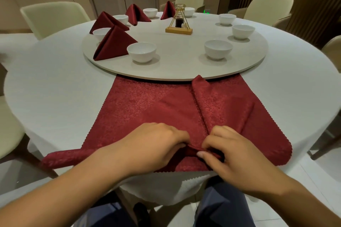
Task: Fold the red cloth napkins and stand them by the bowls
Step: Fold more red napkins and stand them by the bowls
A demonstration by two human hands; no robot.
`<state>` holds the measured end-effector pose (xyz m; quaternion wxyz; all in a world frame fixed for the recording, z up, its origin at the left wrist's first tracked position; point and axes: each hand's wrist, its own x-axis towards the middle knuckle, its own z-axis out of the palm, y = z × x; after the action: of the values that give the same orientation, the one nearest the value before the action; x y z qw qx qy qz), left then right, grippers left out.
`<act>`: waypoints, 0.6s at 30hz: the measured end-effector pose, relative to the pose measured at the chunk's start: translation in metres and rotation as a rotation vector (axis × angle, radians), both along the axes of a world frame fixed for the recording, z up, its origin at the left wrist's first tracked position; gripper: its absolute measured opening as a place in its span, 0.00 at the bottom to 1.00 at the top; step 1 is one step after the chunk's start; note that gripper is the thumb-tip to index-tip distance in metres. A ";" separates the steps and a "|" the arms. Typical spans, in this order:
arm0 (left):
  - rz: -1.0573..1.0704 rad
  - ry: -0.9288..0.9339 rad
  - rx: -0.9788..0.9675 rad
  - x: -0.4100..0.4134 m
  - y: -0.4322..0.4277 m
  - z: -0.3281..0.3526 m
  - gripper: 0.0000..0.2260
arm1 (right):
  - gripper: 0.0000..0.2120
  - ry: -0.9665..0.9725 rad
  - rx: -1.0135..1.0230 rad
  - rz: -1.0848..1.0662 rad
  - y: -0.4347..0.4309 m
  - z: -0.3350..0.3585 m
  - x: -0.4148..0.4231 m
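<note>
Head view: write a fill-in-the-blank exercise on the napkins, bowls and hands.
1. ____ folded napkins stand on the turntable.
2. The turntable carries ____ white bowls.
3. The left hand and the right hand both pinch the spread napkin at its ____ edge.
4. The bowls on the ____ side of the turntable have no napkin beside them.

Missing words: four; eight; near; right.
</note>
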<state>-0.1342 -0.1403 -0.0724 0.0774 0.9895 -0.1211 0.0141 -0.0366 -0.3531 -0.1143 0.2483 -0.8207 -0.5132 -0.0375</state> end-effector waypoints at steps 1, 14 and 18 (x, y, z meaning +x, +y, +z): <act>-0.001 0.015 0.013 0.001 0.002 0.004 0.10 | 0.13 -0.004 -0.009 0.004 0.000 0.001 0.000; 0.126 0.427 -0.180 0.021 0.060 0.050 0.04 | 0.11 0.181 -0.065 -0.094 -0.057 0.025 0.043; 0.121 0.331 -0.403 0.062 0.074 0.040 0.06 | 0.15 0.188 -0.077 -0.160 -0.048 0.027 0.034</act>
<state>-0.0727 -0.0664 -0.0328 0.2908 0.9484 -0.0420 -0.1194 -0.0022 -0.4016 -0.0869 0.2599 -0.8678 -0.4218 0.0396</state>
